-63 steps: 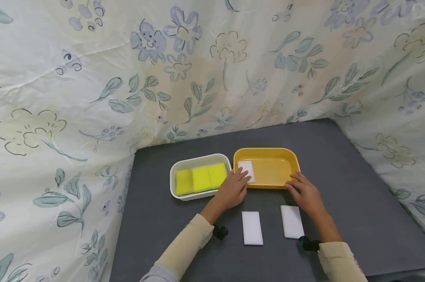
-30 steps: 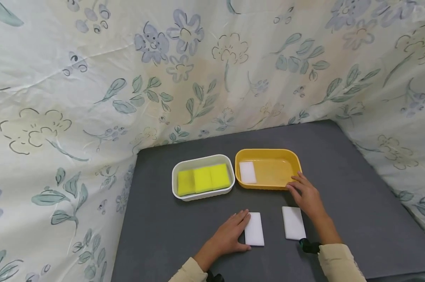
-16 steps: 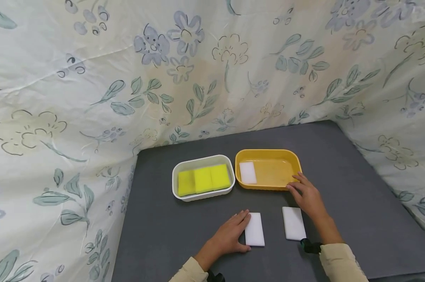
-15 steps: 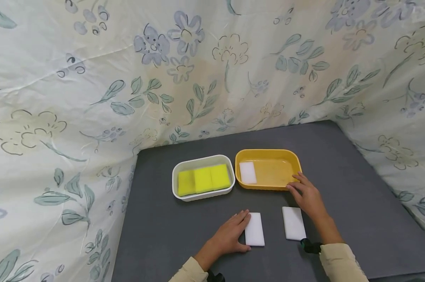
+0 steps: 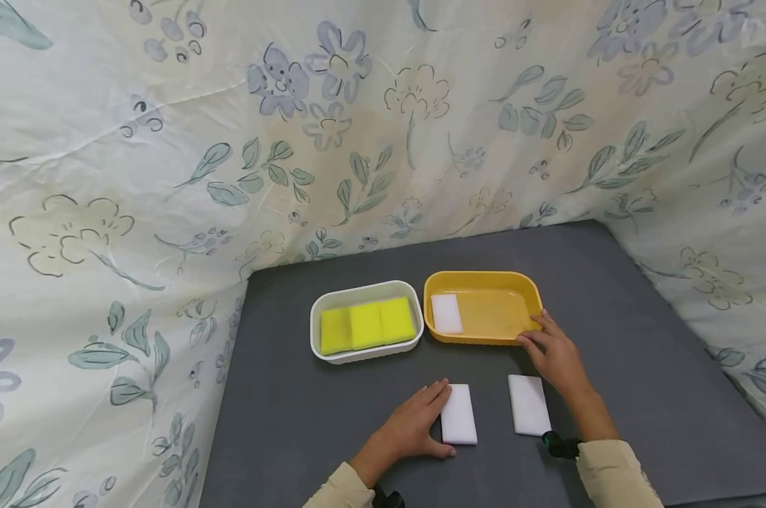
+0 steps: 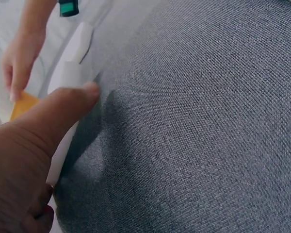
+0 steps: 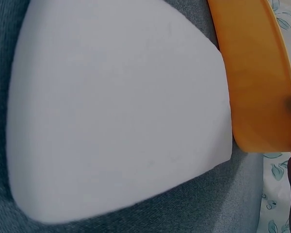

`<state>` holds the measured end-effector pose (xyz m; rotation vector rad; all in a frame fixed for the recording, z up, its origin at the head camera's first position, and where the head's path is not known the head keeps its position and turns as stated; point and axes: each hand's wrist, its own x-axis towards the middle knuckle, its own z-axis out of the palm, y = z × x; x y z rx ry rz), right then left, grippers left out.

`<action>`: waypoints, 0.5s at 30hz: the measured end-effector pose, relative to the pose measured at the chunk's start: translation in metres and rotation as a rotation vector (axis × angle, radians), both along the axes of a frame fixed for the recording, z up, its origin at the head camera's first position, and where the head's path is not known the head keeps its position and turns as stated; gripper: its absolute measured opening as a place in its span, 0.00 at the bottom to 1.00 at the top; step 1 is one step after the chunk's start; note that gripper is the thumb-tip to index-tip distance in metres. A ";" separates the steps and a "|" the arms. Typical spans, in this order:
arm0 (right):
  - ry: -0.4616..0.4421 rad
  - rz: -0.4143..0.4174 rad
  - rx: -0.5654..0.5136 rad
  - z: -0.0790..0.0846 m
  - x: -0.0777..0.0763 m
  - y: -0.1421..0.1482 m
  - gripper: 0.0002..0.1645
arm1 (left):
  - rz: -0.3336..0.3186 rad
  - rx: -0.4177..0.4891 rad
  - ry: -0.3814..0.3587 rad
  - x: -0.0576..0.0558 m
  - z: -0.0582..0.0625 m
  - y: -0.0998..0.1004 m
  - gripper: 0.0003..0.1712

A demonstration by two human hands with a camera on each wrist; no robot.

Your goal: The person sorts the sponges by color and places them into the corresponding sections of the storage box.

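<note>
My right hand [image 5: 557,356] pinches the near right corner of a yellow tray [image 5: 493,310]; in the right wrist view its fingertips lie at the edge of that tray [image 7: 257,73]. One white sponge [image 5: 447,314] lies flat at the tray's left end. My left hand [image 5: 411,423] lies beside a second white sponge [image 5: 460,415], fingers reaching its far left corner and thumb by its near end. In the left wrist view the thumb of my left hand [image 6: 19,155] stretches across the sponge's edge. A third white sponge [image 5: 529,404] lies left of my right wrist, large in the right wrist view.
Left of the yellow tray stands a white tray [image 5: 332,296] with three yellow sponges [image 5: 366,324] in a row. Both trays rest on a dark grey table [image 5: 294,430]. A floral curtain [image 5: 383,141] rises behind and at both sides.
My left hand has left the sponge in the yellow tray and come down to the middle sponge on the table. Lately only its thumb shifts slightly right. My right hand stays at the tray.
</note>
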<state>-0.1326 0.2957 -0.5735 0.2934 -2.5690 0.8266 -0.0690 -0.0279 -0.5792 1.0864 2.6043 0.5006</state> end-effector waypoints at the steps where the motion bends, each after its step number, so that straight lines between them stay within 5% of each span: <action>1: 0.000 0.000 0.001 -0.001 0.000 0.000 0.10 | 0.003 0.005 -0.005 0.000 0.000 0.000 0.61; 15: 0.008 -0.016 -0.002 -0.003 -0.001 0.000 0.11 | 0.019 0.083 -0.026 -0.006 -0.004 0.003 0.54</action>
